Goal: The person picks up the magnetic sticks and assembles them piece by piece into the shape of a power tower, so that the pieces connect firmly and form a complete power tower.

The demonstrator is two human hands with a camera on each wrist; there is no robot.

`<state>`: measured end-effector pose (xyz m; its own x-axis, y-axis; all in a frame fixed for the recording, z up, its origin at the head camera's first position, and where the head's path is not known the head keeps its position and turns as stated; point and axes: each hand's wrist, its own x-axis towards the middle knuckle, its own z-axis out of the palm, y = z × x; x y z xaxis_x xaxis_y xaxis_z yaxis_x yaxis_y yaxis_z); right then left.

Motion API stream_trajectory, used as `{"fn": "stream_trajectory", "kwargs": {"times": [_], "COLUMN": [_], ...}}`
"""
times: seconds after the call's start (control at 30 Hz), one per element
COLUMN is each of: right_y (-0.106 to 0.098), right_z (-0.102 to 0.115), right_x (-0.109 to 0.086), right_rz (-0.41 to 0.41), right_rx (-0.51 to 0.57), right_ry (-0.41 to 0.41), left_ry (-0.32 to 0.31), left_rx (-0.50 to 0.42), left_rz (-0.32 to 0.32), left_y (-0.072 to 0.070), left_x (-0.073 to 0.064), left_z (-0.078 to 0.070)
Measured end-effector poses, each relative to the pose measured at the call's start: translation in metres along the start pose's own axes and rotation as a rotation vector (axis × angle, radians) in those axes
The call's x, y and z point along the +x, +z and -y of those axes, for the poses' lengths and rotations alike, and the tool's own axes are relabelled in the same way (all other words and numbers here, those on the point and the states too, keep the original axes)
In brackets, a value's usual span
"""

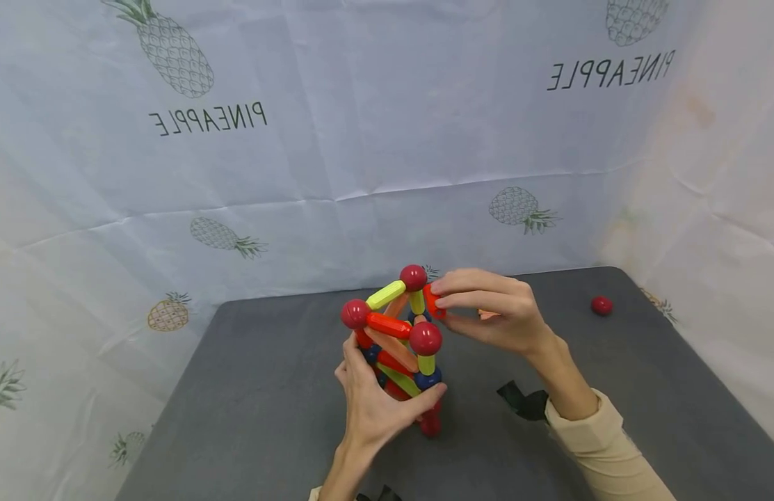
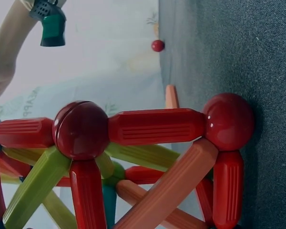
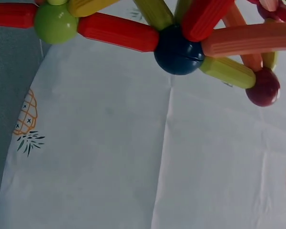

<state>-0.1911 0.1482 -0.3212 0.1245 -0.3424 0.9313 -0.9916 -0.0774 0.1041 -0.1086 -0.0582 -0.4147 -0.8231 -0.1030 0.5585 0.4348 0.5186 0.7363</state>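
A tower of magnetic balls and rods [image 1: 389,325] stands on the table, built of red, yellow-green and salmon rods joined by red and blue balls. My left hand [image 1: 377,410] grips its side, the thumb by a blue ball [image 1: 428,378] and the fingers round the far left. At the upper right, my right hand [image 1: 502,306] pinches a red rod [image 1: 433,302] just below the top red ball [image 1: 414,277]. Red balls and rods of the tower's lower part fill the left wrist view. A green ball [image 3: 56,24] shows in the right wrist view; that hand is out of sight there.
A loose red ball [image 1: 602,305] lies at the right of the grey table [image 1: 268,390]. Behind my right hand lies a salmon rod [image 1: 487,314], partly covered. A white cloth with pineapple prints [image 1: 387,118] hangs behind the table. A black strap [image 1: 518,400] shows by the right wrist.
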Motion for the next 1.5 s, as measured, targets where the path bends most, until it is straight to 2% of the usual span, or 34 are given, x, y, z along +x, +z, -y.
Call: {"fn": "stream_trajectory", "kwargs": {"times": [0.17, 0.37, 0.63, 0.8, 0.9, 0.97, 1.03, 1.1, 1.13, 1.2, 1.23, 1.3, 1.37, 1.43, 1.5], "right_y": [0.004, 0.007, 0.011, 0.012, 0.011, 0.009, 0.006, 0.001, -0.002, -0.011, -0.016, -0.023, -0.027, -0.029, -0.03], "right_z": [0.0, -0.001, -0.001, 0.003, 0.005, 0.005, 0.004, 0.001, -0.002, -0.008, -0.011, -0.018, -0.024, -0.03, -0.033], "right_x": [-0.002, -0.004, -0.007, -0.01, -0.012, -0.013, -0.015, -0.023, -0.029, -0.047, -0.057, -0.081, -0.104, -0.125, -0.142], "right_rz": [0.048, 0.066, 0.067, 0.096, 0.11, 0.087, 0.031, -0.037, -0.07, -0.086, -0.063, 0.049, 0.215, 0.37, 0.497], "right_rx": [-0.073, -0.125, -0.148, -0.191, -0.205, -0.192, -0.177, -0.171, -0.184, -0.245, -0.289, -0.383, -0.448, -0.475, -0.488], "right_ry": [-0.031, -0.049, -0.044, -0.03, -0.008, -0.001, 0.023, 0.106, 0.177, 0.395, 0.519, 0.764, 0.971, 1.107, 1.207], "left_ry": [0.002, -0.012, -0.039, -0.061, -0.043, -0.013, 0.053, 0.13, 0.157, 0.187, 0.191, 0.164, 0.141, 0.136, 0.131], "left_rx": [-0.014, -0.024, -0.037, -0.067, -0.087, -0.096, -0.092, -0.096, -0.092, -0.086, -0.088, -0.086, -0.089, -0.093, -0.092], "left_rz": [0.014, 0.025, 0.045, 0.069, 0.078, 0.08, 0.079, 0.076, 0.072, 0.056, 0.047, 0.025, 0.011, 0.01, 0.016], "left_y": [0.0, 0.0, -0.002, -0.005, -0.007, -0.009, -0.012, -0.015, -0.017, -0.022, -0.024, -0.026, -0.028, -0.028, -0.029], "left_x": [0.001, 0.0, -0.001, -0.002, -0.003, -0.002, -0.001, 0.002, 0.003, 0.005, 0.005, 0.005, 0.004, 0.004, 0.003], "left_z": [0.001, 0.001, 0.001, 0.003, 0.005, 0.006, 0.011, 0.015, 0.017, 0.02, 0.019, 0.018, 0.017, 0.014, 0.012]}}
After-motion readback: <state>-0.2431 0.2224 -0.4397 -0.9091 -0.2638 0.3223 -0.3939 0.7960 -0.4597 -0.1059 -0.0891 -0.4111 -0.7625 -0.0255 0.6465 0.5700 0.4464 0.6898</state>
